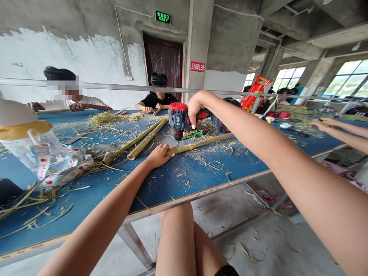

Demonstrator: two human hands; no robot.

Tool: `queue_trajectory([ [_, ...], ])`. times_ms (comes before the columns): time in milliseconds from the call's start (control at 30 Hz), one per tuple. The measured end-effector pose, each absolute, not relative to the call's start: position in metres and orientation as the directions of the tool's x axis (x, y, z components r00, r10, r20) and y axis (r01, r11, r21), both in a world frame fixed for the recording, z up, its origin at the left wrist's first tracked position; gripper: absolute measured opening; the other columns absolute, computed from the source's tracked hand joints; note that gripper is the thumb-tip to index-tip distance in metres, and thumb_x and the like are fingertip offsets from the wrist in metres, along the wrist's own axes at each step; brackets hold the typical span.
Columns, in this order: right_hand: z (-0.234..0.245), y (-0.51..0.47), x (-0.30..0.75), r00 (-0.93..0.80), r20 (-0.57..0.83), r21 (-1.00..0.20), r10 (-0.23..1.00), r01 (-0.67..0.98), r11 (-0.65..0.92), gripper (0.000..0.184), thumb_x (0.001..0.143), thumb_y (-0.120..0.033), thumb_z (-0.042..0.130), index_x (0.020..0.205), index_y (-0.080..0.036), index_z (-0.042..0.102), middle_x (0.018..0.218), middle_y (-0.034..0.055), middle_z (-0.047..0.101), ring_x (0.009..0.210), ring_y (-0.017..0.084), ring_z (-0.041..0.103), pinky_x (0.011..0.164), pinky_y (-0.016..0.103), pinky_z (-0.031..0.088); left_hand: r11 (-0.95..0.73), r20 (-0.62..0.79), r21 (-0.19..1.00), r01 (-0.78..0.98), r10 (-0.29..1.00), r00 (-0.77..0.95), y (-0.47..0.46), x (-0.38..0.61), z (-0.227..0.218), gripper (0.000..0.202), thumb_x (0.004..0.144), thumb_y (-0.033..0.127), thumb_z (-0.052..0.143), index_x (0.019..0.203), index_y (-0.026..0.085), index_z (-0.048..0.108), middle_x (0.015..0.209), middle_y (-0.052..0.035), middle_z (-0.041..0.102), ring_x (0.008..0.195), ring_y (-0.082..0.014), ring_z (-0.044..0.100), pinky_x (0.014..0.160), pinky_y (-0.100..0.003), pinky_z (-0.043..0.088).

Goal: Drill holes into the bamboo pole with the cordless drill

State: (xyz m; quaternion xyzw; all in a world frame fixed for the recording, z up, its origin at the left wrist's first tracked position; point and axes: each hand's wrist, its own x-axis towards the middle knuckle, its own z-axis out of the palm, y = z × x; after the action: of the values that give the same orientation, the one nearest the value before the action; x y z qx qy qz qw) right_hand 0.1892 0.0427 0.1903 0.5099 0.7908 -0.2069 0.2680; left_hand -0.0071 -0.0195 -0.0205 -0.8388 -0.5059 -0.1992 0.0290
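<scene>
My right hand [196,109] grips a red and dark blue cordless drill [177,118] by its handle. The drill points straight down, and its thin bit meets the top of a bamboo pole [198,145] near the pole's left end. Wrapped over that left end, my left hand [160,155] holds the pole down on the blue table [184,176]. Two more bamboo poles lie just left of it, a pale hollow one [146,140] and a greener one [133,141]. Behind the drilled pole is a green-handled tool [195,135], partly hidden.
A clear bottle [43,149] with a yellow lid stands at the left. Bamboo shavings [105,118] litter the tabletop. A metal rail [115,86] crosses above the table. Two people sit opposite, and another person's hands [323,124] work at the right. A red bag [255,92] stands behind the drill.
</scene>
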Motion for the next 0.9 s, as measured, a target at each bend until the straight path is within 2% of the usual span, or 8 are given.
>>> queue_trajectory([
  [100,0.189,0.041,0.191,-0.358,-0.627,-0.069,0.692,0.91,0.408,0.044,0.065,-0.041,0.067,0.081,-0.001,0.061,0.073,0.0051,0.056,0.074,0.017,0.056,0.06,0.027,0.045,-0.488,0.362,0.15,0.86,0.836,0.411,-0.019,-0.007,-0.02,0.03,0.077,0.046,0.042,0.089,0.019,0.047,0.086,-0.0078,0.053,0.082,-0.0222,0.052,0.075,-0.035,0.041],
  [200,0.188,0.038,0.193,-0.327,-0.585,-0.098,0.742,0.937,0.336,0.044,0.068,-0.042,0.064,0.079,0.0,0.061,0.075,0.0063,0.057,0.075,0.018,0.057,0.062,0.027,0.045,-0.491,0.363,0.147,0.858,0.834,0.415,-0.019,-0.007,-0.021,0.031,0.078,0.046,0.042,0.09,0.018,0.047,0.088,-0.0087,0.053,0.083,-0.0225,0.052,0.075,-0.035,0.041],
  [300,0.188,0.036,0.193,-0.315,-0.611,-0.125,0.726,0.944,0.305,0.041,0.067,-0.039,0.065,0.078,0.0,0.06,0.074,0.0059,0.057,0.077,0.019,0.057,0.063,0.028,0.045,-0.489,0.362,0.143,0.86,0.835,0.415,-0.019,-0.007,-0.021,0.031,0.078,0.046,0.042,0.091,0.018,0.047,0.087,-0.0085,0.053,0.082,-0.0223,0.052,0.075,-0.035,0.041],
  [433,0.189,0.03,0.19,-0.322,-0.635,-0.067,0.702,0.928,0.365,0.041,0.064,-0.037,0.068,0.08,0.0,0.061,0.072,0.0045,0.057,0.074,0.017,0.057,0.061,0.027,0.045,-0.487,0.361,0.137,0.862,0.835,0.414,-0.018,-0.008,-0.021,0.031,0.078,0.046,0.042,0.091,0.018,0.047,0.087,-0.0079,0.053,0.082,-0.022,0.052,0.075,-0.034,0.041],
  [500,0.19,0.026,0.188,-0.317,-0.595,-0.038,0.738,0.929,0.368,0.043,0.065,-0.039,0.067,0.08,0.0,0.061,0.073,0.0045,0.057,0.072,0.016,0.057,0.06,0.026,0.045,-0.486,0.361,0.136,0.863,0.836,0.414,-0.018,-0.008,-0.021,0.031,0.078,0.045,0.042,0.091,0.018,0.047,0.088,-0.0082,0.053,0.082,-0.0221,0.052,0.076,-0.034,0.041],
  [633,0.191,0.023,0.185,-0.332,-0.537,-0.057,0.776,0.932,0.359,0.044,0.067,-0.042,0.064,0.078,0.0,0.06,0.075,0.0053,0.056,0.074,0.017,0.057,0.062,0.026,0.045,-0.484,0.358,0.136,0.864,0.838,0.412,-0.018,-0.008,-0.021,0.032,0.078,0.046,0.042,0.092,0.018,0.047,0.089,-0.0086,0.053,0.082,-0.0222,0.052,0.076,-0.034,0.041],
  [800,0.193,0.024,0.184,-0.293,-0.612,-0.026,0.735,0.936,0.351,0.033,0.06,-0.029,0.072,0.073,-0.001,0.061,0.071,0.0037,0.055,0.075,0.017,0.056,0.062,0.026,0.043,-0.481,0.355,0.13,0.867,0.839,0.413,-0.019,-0.006,-0.021,0.031,0.078,0.045,0.042,0.091,0.017,0.047,0.086,-0.0084,0.052,0.081,-0.0221,0.052,0.074,-0.034,0.041],
  [900,0.194,0.02,0.184,-0.284,-0.576,-0.039,0.767,0.946,0.321,0.029,0.063,-0.027,0.069,0.071,-0.001,0.06,0.071,0.0041,0.056,0.073,0.016,0.056,0.061,0.025,0.043,-0.484,0.355,0.127,0.866,0.837,0.416,-0.02,-0.006,-0.02,0.029,0.078,0.044,0.043,0.09,0.017,0.046,0.086,-0.0081,0.052,0.081,-0.0218,0.051,0.074,-0.033,0.041],
])
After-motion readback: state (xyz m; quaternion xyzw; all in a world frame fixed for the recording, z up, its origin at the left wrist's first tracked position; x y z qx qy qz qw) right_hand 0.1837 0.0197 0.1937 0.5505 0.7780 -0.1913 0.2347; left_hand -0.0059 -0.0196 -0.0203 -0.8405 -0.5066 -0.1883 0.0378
